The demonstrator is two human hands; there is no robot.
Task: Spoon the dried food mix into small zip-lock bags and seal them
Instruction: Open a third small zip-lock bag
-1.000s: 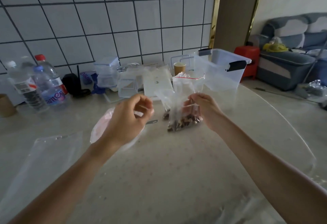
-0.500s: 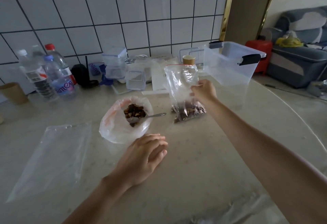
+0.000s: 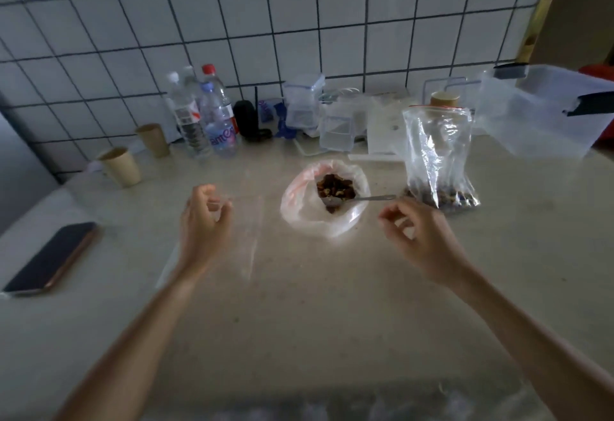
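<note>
Head camera looks down on a pale stone table (image 3: 299, 321) against a white tiled wall. The left hand (image 3: 202, 228) hovers with fingers curled, apparently pinching the top edge of a flat clear plastic bag (image 3: 246, 241), though blur makes the grip uncertain. The right hand (image 3: 422, 238) hangs loosely curled, holding nothing, just near the handle of a metal spoon (image 3: 365, 198). The spoon rests in an open bag of dried food mix (image 3: 327, 201) between the hands. A partly filled zip-lock bag (image 3: 438, 158) stands upright to the right. A phone (image 3: 50, 258) lies far left.
</note>
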